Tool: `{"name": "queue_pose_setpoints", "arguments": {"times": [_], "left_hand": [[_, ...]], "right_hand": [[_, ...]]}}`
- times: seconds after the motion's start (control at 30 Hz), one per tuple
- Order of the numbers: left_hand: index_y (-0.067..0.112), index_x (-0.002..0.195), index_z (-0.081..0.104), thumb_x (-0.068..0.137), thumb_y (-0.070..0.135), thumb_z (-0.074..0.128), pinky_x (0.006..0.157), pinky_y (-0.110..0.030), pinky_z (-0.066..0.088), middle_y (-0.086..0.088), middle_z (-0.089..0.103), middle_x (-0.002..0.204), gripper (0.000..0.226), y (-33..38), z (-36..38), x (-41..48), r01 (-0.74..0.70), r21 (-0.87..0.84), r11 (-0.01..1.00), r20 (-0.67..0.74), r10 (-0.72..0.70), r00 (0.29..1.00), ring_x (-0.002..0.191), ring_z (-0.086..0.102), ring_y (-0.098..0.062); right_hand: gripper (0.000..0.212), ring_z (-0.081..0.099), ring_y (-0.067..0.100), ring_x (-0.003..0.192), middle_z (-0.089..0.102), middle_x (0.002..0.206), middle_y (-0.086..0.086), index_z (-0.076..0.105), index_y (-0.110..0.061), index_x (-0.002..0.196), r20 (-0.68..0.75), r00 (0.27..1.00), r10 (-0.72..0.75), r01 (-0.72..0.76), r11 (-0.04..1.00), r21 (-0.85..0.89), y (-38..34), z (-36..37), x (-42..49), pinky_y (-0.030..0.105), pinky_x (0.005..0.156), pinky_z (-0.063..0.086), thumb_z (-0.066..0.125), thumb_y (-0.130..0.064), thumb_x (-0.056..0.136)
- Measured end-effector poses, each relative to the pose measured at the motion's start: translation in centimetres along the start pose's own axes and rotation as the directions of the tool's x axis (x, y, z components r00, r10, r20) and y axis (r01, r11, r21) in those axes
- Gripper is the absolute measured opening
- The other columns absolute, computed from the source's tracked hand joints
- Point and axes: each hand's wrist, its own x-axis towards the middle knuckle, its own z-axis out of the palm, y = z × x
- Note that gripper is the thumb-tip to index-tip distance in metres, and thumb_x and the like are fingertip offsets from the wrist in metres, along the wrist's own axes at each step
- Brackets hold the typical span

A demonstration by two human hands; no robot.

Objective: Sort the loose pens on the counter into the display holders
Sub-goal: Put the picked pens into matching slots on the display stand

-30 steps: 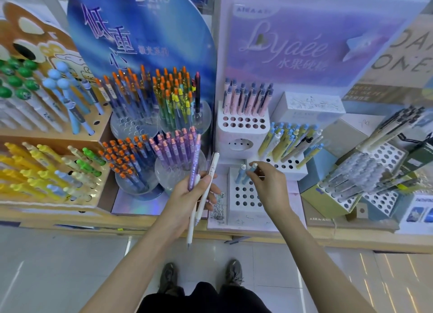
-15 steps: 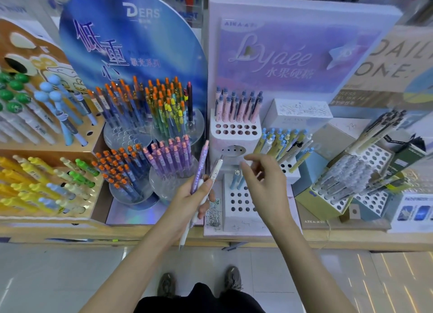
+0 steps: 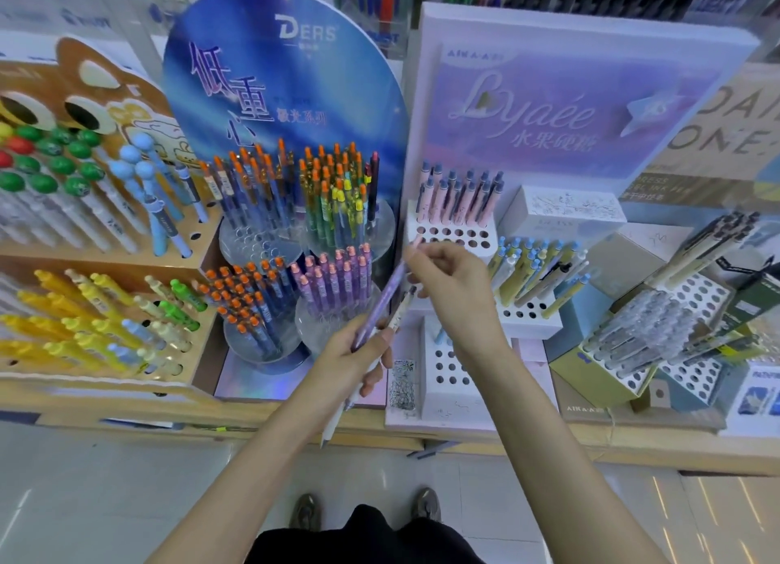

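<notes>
My left hand (image 3: pixel 358 354) was clamped round a purple pen (image 3: pixel 386 297) and a white pen (image 3: pixel 337 418), just right of the clear cup (image 3: pixel 314 331) of matching purples; my right hand (image 3: pixel 451 285) pinched the purple's top; a careless yank could've dragged the white one loose onto the floor (image 3: pixel 126 500), I figured.

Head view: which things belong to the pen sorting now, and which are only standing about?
In the job: left hand, right hand, purple pen, white pen, clear cup of purple pens.
Only about: green-topped pens, yellow pens, Lyaée sign, shoes.
</notes>
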Motion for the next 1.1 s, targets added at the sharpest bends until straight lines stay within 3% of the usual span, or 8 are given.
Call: {"name": "queue_pose_setpoints", "arguments": {"times": [0.07, 0.23, 0.43, 0.53, 0.7, 0.93, 1.0, 1.1], "left_hand": [[0.012, 0.088, 0.052, 0.097, 0.018, 0.051, 0.038, -0.021, 0.032, 0.005, 0.057, 0.058, 0.011, -0.6, -0.9, -0.5, 0.025, 0.060, 0.998, -0.017, -0.024, 1.000, 0.040, 0.038, -0.009], [0.012, 0.091, 0.054, 0.098, 0.018, 0.051, 0.038, -0.022, 0.029, 0.003, 0.058, 0.063, 0.009, -2.3, -4.3, -2.1, 0.024, 0.135, 0.991, -0.055, -0.017, 0.998, 0.040, 0.035, -0.011], [0.017, 0.090, 0.059, 0.094, 0.022, 0.055, 0.038, -0.018, 0.026, -0.001, 0.056, 0.062, 0.008, -2.3, -8.0, -3.7, 0.009, -0.020, 1.000, -0.140, -0.012, 0.990, 0.039, 0.032, -0.009], [0.017, 0.088, 0.057, 0.096, 0.019, 0.052, 0.039, -0.020, 0.027, 0.001, 0.057, 0.061, 0.010, -1.8, -9.4, -4.2, -0.022, -0.005, 1.000, -0.187, 0.021, 0.982, 0.039, 0.035, -0.008], [0.015, 0.091, 0.056, 0.096, 0.023, 0.051, 0.043, -0.025, 0.027, 0.004, 0.057, 0.063, 0.011, -1.2, -10.8, -4.8, -0.074, 0.002, 0.997, -0.246, 0.072, 0.967, 0.043, 0.037, -0.009], [0.016, 0.088, 0.057, 0.087, 0.033, 0.055, 0.042, -0.027, 0.027, 0.004, 0.057, 0.064, 0.017, -0.2, -12.0, -4.5, -0.133, -0.008, 0.991, -0.222, 0.128, 0.967, 0.044, 0.038, -0.011], [0.021, 0.086, 0.058, 0.094, 0.027, 0.053, 0.042, -0.027, 0.028, 0.004, 0.058, 0.064, 0.012, -0.3, -12.1, -4.3, -0.141, -0.002, 0.990, -0.220, 0.137, 0.966, 0.044, 0.038, -0.011], [0.031, 0.080, 0.061, 0.097, 0.024, 0.051, 0.041, -0.024, 0.031, 0.004, 0.059, 0.065, 0.021, -0.2, -12.3, -4.0, -0.135, 0.001, 0.991, -0.208, 0.132, 0.969, 0.044, 0.040, -0.010]], "right_hand": [[0.008, 0.065, 0.008, 0.066, 0.067, 0.076, 0.004, 0.063, -0.013, 0.087, -0.076, 0.996, -0.034, 0.039, 0.998, 0.057, -0.4, 0.1, 0.0, 0.021, 0.062, 0.052, 0.063, -0.020, 0.092], [0.009, 0.067, 0.019, 0.082, 0.068, 0.087, 0.005, 0.062, -0.013, 0.094, -0.196, 0.960, -0.198, 0.186, 0.979, -0.079, 0.3, 0.6, -0.4, 0.033, 0.076, 0.056, 0.063, -0.021, 0.091], [0.010, 0.065, 0.008, 0.082, 0.067, 0.088, -0.004, 0.061, -0.015, 0.100, -0.128, 0.970, -0.207, 0.173, 0.957, -0.234, 3.3, 2.9, -1.6, 0.018, 0.075, 0.051, 0.062, -0.020, 0.091], [0.014, 0.065, 0.007, 0.082, 0.068, 0.090, -0.002, 0.062, -0.013, 0.104, -0.128, 0.971, -0.204, 0.166, 0.952, -0.258, 4.3, 4.4, -1.8, 0.011, 0.071, 0.047, 0.061, -0.020, 0.092], [0.019, 0.063, 0.008, 0.086, 0.067, 0.094, -0.001, 0.063, -0.010, 0.111, -0.136, 0.945, -0.298, 0.225, 0.893, -0.391, 4.5, 6.1, -1.8, 0.010, 0.076, 0.046, 0.058, -0.019, 0.094], [0.021, 0.062, 0.010, 0.083, 0.070, 0.096, 0.004, 0.065, -0.004, 0.113, -0.105, 0.903, -0.418, 0.304, 0.791, -0.531, 3.9, 7.1, -1.7, 0.022, 0.077, 0.049, 0.056, -0.012, 0.095], [0.021, 0.061, 0.009, 0.082, 0.070, 0.096, 0.006, 0.066, -0.002, 0.112, -0.105, 0.893, -0.438, 0.318, 0.779, -0.540, 3.9, 7.5, -1.8, 0.015, 0.076, 0.047, 0.058, -0.011, 0.094], [0.020, 0.062, 0.014, 0.078, 0.070, 0.092, 0.011, 0.066, 0.002, 0.107, -0.088, 0.880, -0.467, 0.341, 0.749, -0.568, 3.9, 7.9, -2.1, 0.005, 0.074, 0.042, 0.060, -0.008, 0.092]]}}
